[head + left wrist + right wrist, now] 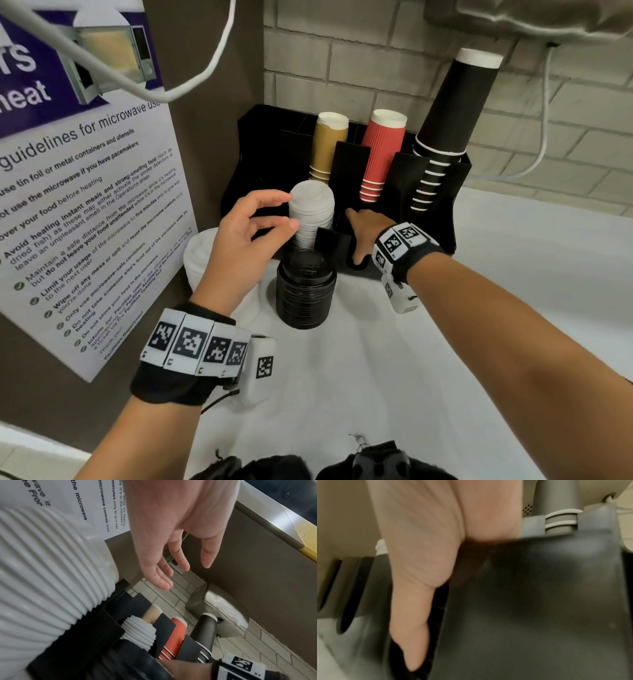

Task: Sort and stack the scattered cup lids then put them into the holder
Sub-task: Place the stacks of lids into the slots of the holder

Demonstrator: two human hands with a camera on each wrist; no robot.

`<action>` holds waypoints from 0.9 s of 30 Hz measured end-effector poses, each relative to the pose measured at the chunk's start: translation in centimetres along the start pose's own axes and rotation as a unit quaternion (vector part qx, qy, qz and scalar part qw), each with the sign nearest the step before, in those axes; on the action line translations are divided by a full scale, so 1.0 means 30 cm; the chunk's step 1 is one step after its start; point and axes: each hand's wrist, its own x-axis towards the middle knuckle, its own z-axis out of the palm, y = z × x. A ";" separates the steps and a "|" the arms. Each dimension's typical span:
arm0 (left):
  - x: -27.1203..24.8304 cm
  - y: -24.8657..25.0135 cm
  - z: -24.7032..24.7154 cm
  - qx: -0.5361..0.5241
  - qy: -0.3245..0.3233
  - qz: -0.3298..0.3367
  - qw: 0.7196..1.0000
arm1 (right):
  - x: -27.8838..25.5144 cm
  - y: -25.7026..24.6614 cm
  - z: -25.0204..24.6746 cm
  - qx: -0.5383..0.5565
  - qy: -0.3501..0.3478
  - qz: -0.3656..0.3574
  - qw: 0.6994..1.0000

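Note:
A black holder (260, 144) stands at the back of the white counter (376, 377). A stack of white lids (313, 209) sits upright in its front left slot. My left hand (289, 211) hovers beside that stack, index finger and thumb spread at its top and side, holding nothing; the left wrist view shows its fingers (163, 580) straight and free. My right hand (359, 236) grips the holder's front wall (530, 601), with the thumb (411, 635) down in the slot. A stack of black lids (305, 294) stands on the counter in front. A wider white lid stack (198, 253) stands behind my left wrist.
Tan cups (327, 147), red cups (382, 150) and a tall column of black cups (448, 116) fill the holder's back slots. A microwave guidelines poster (85, 205) covers the left wall. A white cable (205, 61) hangs above. Brick wall behind.

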 end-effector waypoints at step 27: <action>-0.025 0.037 -0.013 0.041 0.077 -0.014 0.996 | -0.189 -0.177 -0.031 0.187 -0.055 -0.199 0.960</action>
